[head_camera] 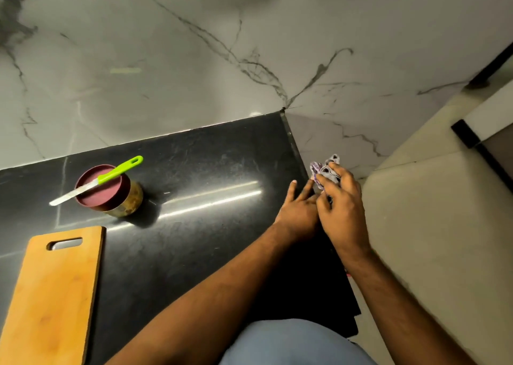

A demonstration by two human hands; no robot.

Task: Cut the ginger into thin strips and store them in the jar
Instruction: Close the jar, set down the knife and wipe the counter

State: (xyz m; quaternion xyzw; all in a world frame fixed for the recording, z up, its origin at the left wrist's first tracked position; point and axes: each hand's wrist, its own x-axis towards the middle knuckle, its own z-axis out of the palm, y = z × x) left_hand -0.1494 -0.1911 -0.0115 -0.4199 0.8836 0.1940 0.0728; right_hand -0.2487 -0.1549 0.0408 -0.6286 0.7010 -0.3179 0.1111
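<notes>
A jar [126, 202] with a dark red lid [101, 185] stands on the black counter [211, 170] at the left. Across the lid lies a knife [97, 181] with a green handle, its blade pointing left. A bare wooden cutting board [52, 289] lies in front of the jar. No ginger shows outside the jar. At the counter's right edge my right hand [342, 206] grips a crumpled purple and white cloth [326, 170]. My left hand [298, 212] sits just left of it, fingers stretched toward the cloth and touching it.
A white marble wall [194, 59] rises behind the counter. Right of the counter's edge lies a pale tiled floor [430, 239], with a dark frame [480, 148] at the far right. My light blue clothing [294, 342] fills the bottom centre.
</notes>
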